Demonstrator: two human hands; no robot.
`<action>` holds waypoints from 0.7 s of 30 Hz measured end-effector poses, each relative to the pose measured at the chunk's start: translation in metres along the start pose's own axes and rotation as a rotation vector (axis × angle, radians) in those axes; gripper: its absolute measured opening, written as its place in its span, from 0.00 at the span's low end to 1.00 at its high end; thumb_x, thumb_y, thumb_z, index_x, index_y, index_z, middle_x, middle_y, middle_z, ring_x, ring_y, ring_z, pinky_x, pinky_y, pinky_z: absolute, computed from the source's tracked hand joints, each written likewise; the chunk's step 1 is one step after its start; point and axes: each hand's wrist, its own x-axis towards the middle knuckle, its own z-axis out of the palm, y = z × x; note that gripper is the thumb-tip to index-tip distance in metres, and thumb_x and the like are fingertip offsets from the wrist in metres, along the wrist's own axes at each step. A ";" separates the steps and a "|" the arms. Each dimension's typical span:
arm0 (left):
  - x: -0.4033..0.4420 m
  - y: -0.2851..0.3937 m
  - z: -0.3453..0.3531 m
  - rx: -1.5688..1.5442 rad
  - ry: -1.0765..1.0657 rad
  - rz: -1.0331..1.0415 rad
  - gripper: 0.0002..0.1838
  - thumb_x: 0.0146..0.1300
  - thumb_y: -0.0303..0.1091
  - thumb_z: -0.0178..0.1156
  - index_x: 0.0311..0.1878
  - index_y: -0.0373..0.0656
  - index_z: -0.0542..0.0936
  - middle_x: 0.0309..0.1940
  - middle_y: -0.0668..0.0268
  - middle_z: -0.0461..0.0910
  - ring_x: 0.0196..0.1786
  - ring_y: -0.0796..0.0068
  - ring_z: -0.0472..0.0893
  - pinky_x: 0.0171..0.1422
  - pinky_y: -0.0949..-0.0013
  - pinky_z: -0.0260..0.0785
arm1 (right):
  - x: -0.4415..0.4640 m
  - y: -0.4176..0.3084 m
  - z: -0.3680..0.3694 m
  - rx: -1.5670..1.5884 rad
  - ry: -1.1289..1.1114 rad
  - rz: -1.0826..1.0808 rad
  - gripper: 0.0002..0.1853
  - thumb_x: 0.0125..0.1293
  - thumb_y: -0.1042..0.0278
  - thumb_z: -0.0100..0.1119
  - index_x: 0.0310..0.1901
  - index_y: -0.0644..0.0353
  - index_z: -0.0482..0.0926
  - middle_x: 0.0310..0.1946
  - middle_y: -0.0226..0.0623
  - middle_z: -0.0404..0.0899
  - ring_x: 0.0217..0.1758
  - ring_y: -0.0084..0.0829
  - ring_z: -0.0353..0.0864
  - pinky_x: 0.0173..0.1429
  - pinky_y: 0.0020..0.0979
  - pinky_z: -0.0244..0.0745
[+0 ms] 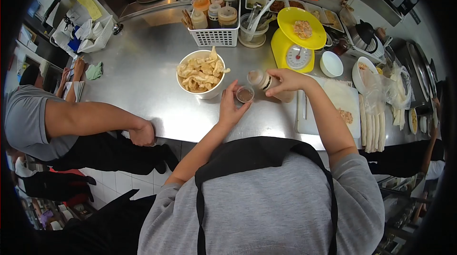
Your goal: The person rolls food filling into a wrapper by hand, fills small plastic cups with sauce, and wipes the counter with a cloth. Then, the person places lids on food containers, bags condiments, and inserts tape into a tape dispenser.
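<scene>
Metal counter [143, 55], bottle [266, 82] aslant, banded end pointing left

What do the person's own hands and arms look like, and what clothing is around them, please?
The left hand and right hand are bare, without gloves; no watch or bracelet shows. The forearms are uncovered below the short sleeves of a heathered grey shirt. Over it is a black apron with narrow straps.
</scene>
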 end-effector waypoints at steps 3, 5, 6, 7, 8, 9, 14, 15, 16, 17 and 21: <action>-0.002 0.000 -0.001 0.037 0.003 -0.046 0.43 0.46 0.29 0.71 0.65 0.40 0.58 0.46 0.60 0.72 0.46 0.70 0.74 0.45 0.70 0.69 | 0.007 0.011 -0.005 0.212 0.308 -0.111 0.40 0.47 0.53 0.73 0.61 0.57 0.65 0.53 0.34 0.73 0.56 0.30 0.71 0.60 0.31 0.64; -0.004 -0.002 -0.003 0.037 0.010 -0.042 0.43 0.46 0.29 0.71 0.65 0.39 0.58 0.47 0.60 0.72 0.46 0.70 0.74 0.45 0.70 0.69 | 0.016 0.004 -0.012 0.266 0.451 -0.147 0.40 0.47 0.54 0.73 0.61 0.58 0.65 0.53 0.35 0.72 0.57 0.30 0.70 0.61 0.32 0.64; -0.005 -0.003 -0.004 0.036 0.022 -0.036 0.43 0.45 0.29 0.71 0.65 0.39 0.58 0.47 0.61 0.73 0.47 0.70 0.74 0.45 0.70 0.69 | 0.023 0.001 -0.016 0.314 0.593 -0.183 0.40 0.47 0.55 0.73 0.61 0.59 0.64 0.54 0.37 0.72 0.58 0.30 0.70 0.62 0.32 0.63; -0.006 -0.002 -0.007 0.040 0.024 -0.038 0.43 0.45 0.29 0.71 0.65 0.39 0.58 0.47 0.61 0.73 0.47 0.70 0.74 0.45 0.70 0.69 | 0.038 0.008 -0.017 0.316 0.590 -0.186 0.40 0.47 0.55 0.73 0.61 0.59 0.64 0.54 0.37 0.72 0.58 0.30 0.70 0.62 0.32 0.63; -0.008 0.000 -0.009 0.011 0.018 -0.049 0.43 0.46 0.30 0.71 0.64 0.39 0.58 0.47 0.59 0.73 0.47 0.67 0.74 0.50 0.67 0.67 | 0.061 0.022 -0.016 0.339 0.722 -0.183 0.41 0.46 0.53 0.73 0.59 0.59 0.65 0.53 0.40 0.73 0.58 0.33 0.71 0.61 0.32 0.64; -0.009 0.002 -0.011 -0.018 0.013 -0.062 0.42 0.46 0.31 0.70 0.64 0.39 0.59 0.47 0.58 0.73 0.48 0.64 0.73 0.55 0.64 0.65 | 0.078 0.031 -0.014 0.362 0.853 -0.179 0.41 0.44 0.50 0.73 0.58 0.60 0.65 0.53 0.43 0.74 0.58 0.36 0.73 0.60 0.33 0.66; -0.010 0.007 -0.016 0.002 -0.027 -0.012 0.42 0.45 0.30 0.70 0.64 0.39 0.59 0.48 0.58 0.73 0.48 0.63 0.75 0.54 0.63 0.66 | 0.112 0.034 -0.013 0.355 0.937 -0.166 0.43 0.45 0.50 0.72 0.59 0.63 0.62 0.53 0.46 0.74 0.57 0.38 0.74 0.60 0.34 0.67; -0.011 0.007 -0.015 -0.056 -0.021 -0.027 0.43 0.45 0.30 0.71 0.64 0.39 0.59 0.48 0.58 0.74 0.47 0.62 0.75 0.54 0.63 0.66 | 0.114 0.036 -0.013 0.335 0.923 -0.122 0.44 0.45 0.49 0.71 0.59 0.63 0.62 0.53 0.46 0.74 0.57 0.39 0.74 0.59 0.34 0.68; -0.011 0.007 -0.015 -0.056 -0.023 -0.030 0.43 0.45 0.30 0.71 0.64 0.39 0.59 0.48 0.58 0.74 0.47 0.62 0.75 0.54 0.63 0.66 | 0.114 0.038 -0.013 0.316 0.908 -0.077 0.44 0.45 0.49 0.71 0.59 0.63 0.62 0.54 0.46 0.74 0.58 0.39 0.73 0.59 0.35 0.68; -0.010 0.007 -0.014 -0.082 -0.018 -0.066 0.43 0.45 0.30 0.70 0.64 0.39 0.59 0.47 0.58 0.74 0.48 0.63 0.75 0.55 0.63 0.66 | 0.114 0.041 -0.009 0.317 0.908 -0.073 0.44 0.45 0.49 0.71 0.59 0.63 0.62 0.54 0.46 0.74 0.58 0.39 0.73 0.59 0.35 0.68; -0.010 -0.002 -0.014 0.112 -0.062 -0.063 0.44 0.46 0.29 0.70 0.65 0.38 0.56 0.47 0.59 0.74 0.50 0.66 0.75 0.56 0.65 0.66 | 0.100 0.055 0.016 0.250 1.009 -0.092 0.37 0.51 0.50 0.67 0.58 0.62 0.64 0.51 0.47 0.75 0.55 0.40 0.75 0.57 0.36 0.70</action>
